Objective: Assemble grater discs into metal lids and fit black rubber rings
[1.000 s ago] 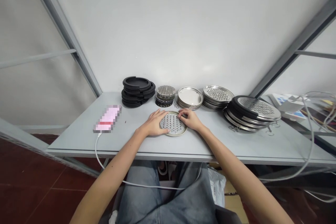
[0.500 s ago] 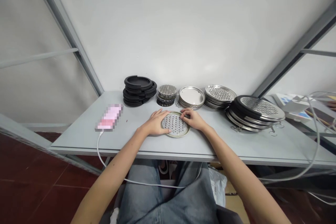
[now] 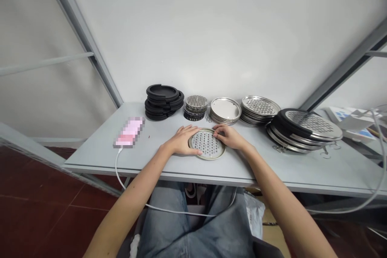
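Near the front edge of the table (image 3: 287, 165), between two bare hands, a round grater (image 3: 208, 144) is lying flat with its holes showing on top. It is round, so no side is being the long one. The left hand (image 3: 183, 142) is curving around its left side, with the thumb sitting on the near left rim and the other fingers reaching along the far left. That hand is holding the grater from the side. The right hand (image 3: 229, 136) is bending its fingers down onto the far right rim. The tips are touching there, but you cannot tell if they are pinching or just pressing. Both hands are touching the grater, so neither one is being nearer. From the left hand, the grater is lying to the right; from the right hand, it is lying to the left and a bit nearer. Farther back, past the hands, a pile of small graters (image 3: 196, 100) and a pile of shiny plates (image 3: 225, 107) are standing apart from it.
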A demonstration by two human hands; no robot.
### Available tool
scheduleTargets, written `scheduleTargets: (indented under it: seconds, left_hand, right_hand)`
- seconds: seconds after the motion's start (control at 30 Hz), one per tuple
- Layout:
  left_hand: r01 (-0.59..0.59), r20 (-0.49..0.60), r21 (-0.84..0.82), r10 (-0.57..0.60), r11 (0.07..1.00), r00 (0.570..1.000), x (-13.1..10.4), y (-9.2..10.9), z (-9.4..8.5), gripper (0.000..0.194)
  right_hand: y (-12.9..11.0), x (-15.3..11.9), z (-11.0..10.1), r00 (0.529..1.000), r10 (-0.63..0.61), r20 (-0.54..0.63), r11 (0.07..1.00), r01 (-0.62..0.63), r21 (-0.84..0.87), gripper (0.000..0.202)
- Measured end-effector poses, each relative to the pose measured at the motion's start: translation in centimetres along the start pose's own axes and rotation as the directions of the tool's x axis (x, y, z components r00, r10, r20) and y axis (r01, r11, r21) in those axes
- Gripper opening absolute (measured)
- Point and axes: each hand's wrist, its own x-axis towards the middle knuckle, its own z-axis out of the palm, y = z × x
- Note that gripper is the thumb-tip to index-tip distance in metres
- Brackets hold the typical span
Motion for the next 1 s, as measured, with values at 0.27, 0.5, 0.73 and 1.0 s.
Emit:
scheduleTargets:
  seconds: [0.27, 0.5, 0.73, 1.0]
  left_hand:
    - [0.007, -0.050, -0.018, -0.007, 1.000, 0.999, 0.0, -0.2, 0.2, 0.084]
    - [0.010, -0.073, -0.010, -0.011, 1.000, 0.997, 0.1, -0.6, 0.5, 0.077]
    - [0.050, -0.076, -0.016, -0.051, 0.999, 0.996, 0.1, -0.6, 0.6, 0.072]
    - [0.024, -0.290, -0.064, -0.042, 0.998, 0.956, 0.6, -1.0, 1.0, 0.061]
  right_hand:
    - [0.2, 0.0, 0.2, 0.998, -0.050, -0.034, 0.989, 0.045, -0.138, 0.015]
    - [0.4, -0.1, 0.5, 0.998, -0.033, -0.062, 0.982, 0.020, -0.190, 0.017]
    - [0.5, 0.0, 0.9, 0.993, -0.019, -0.120, 0.989, 0.001, -0.148, 0.017]
    - [-0.2, -0.2, -0.3, 0.933, 0.126, -0.336, 0.990, -0.141, -0.020, 0.016]
